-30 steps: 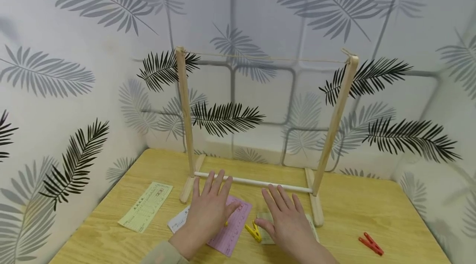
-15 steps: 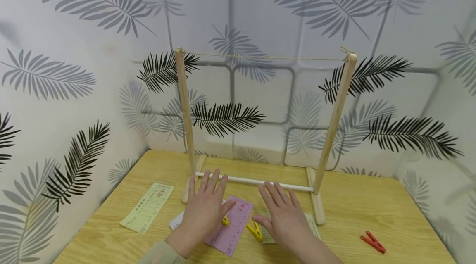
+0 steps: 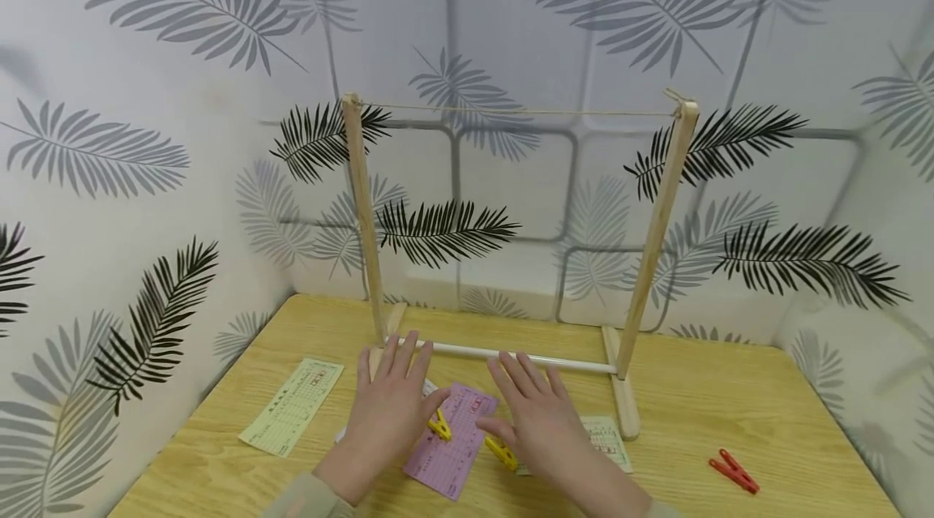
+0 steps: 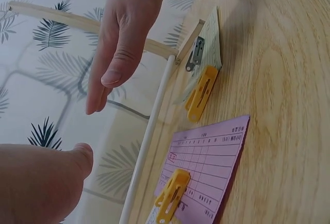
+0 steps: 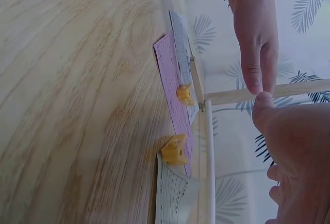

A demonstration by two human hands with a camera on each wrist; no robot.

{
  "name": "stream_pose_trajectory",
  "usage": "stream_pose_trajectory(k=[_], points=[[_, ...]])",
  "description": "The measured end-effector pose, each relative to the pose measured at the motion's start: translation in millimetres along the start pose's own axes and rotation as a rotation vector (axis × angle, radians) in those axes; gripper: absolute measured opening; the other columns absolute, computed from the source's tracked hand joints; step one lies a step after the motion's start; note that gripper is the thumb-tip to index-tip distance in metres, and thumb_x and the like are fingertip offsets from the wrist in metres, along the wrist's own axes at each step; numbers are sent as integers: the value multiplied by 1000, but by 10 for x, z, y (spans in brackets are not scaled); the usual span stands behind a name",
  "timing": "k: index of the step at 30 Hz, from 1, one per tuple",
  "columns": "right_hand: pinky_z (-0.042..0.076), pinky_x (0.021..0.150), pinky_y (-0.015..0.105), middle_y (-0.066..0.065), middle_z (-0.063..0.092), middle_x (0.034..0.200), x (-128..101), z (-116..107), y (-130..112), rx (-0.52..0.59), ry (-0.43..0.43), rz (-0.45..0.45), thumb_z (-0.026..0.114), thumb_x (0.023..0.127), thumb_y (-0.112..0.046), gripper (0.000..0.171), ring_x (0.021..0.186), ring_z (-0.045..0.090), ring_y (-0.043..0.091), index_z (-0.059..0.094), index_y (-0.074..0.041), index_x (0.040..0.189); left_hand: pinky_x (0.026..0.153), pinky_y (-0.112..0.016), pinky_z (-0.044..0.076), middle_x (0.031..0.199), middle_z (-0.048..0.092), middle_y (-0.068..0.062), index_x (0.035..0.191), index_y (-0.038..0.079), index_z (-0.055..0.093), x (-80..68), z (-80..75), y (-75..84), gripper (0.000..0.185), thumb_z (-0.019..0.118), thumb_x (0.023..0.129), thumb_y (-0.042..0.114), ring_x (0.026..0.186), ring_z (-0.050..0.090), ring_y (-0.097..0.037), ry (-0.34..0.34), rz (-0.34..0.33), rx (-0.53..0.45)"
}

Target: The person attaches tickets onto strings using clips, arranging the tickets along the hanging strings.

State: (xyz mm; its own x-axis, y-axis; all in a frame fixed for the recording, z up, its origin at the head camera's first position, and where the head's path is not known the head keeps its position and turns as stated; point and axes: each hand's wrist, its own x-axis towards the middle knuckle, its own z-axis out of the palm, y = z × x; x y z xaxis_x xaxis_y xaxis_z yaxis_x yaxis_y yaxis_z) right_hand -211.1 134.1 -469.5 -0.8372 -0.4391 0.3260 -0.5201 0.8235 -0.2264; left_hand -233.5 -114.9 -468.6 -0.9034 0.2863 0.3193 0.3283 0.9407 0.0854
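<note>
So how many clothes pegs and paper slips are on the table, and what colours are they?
Yellow pegs: 2
Red pegs: 1
Pink slips: 1
Green slips: 2
White slips: 1, mostly hidden
Total: 7

A wooden rack (image 3: 660, 218) with two uprights is stood at the back of the counter (image 3: 730, 413), a thin string (image 3: 518, 111) being stretched between the post tops and a white rod (image 3: 576, 363) being fixed low between the feet. A pale green slip (image 3: 292, 406) is laid flat left of the rack's left foot, well apart from a red clothespin (image 3: 734, 472) seen near the counter's right edge. The walls (image 3: 146, 137) behind and at both sides are covered in grey and black palm-leaf paper.
</note>
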Motion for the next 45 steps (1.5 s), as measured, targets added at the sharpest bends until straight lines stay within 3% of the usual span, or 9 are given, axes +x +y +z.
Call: stream_pose_trajectory(k=[9, 27, 34, 40, 45], points=[[26, 124, 74, 17, 38, 174, 124, 88, -85, 28, -48, -13, 66, 109, -49, 77, 161, 33, 42, 42, -6, 169, 124, -79, 18, 171, 42, -22, 163, 8, 51, -65, -43, -151, 73, 67, 109, 54, 160, 34, -48, 34, -6, 10], [28, 123, 74, 18, 41, 173, 336, 264, -192, 53, -29, -79, 65, 110, -50, 77, 159, 37, 44, 43, -5, 168, 122, -81, 18, 170, 44, -22, 162, 5, 51, -150, -73, -407, 73, 70, 108, 51, 159, 33, -50, 47, -63, -11], [26, 125, 72, 17, 41, 173, 386, 246, -220, 75, -78, -79, 67, 110, -43, 73, 160, 35, 44, 42, -6, 169, 123, -81, 16, 172, 40, -24, 166, 7, 47, -170, -89, -486, 75, 68, 109, 51, 162, 27, -50, 16, -104, -32], [27, 125, 73, 16, 41, 173, 421, 299, -205, 100, -97, -90, 66, 111, -38, 68, 159, 36, 44, 44, -7, 168, 121, -82, 19, 171, 41, -24, 165, 5, 49, -195, -97, -549, 73, 69, 109, 48, 161, 29, -50, 29, -123, -15], [26, 125, 73, 17, 41, 173, 437, 340, -195, 123, -122, -86, 67, 112, -34, 66, 159, 36, 44, 44, -8, 168, 122, -82, 15, 172, 39, -25, 163, 4, 50, -222, -115, -608, 72, 70, 109, 46, 161, 28, -51, 29, -154, -41]])
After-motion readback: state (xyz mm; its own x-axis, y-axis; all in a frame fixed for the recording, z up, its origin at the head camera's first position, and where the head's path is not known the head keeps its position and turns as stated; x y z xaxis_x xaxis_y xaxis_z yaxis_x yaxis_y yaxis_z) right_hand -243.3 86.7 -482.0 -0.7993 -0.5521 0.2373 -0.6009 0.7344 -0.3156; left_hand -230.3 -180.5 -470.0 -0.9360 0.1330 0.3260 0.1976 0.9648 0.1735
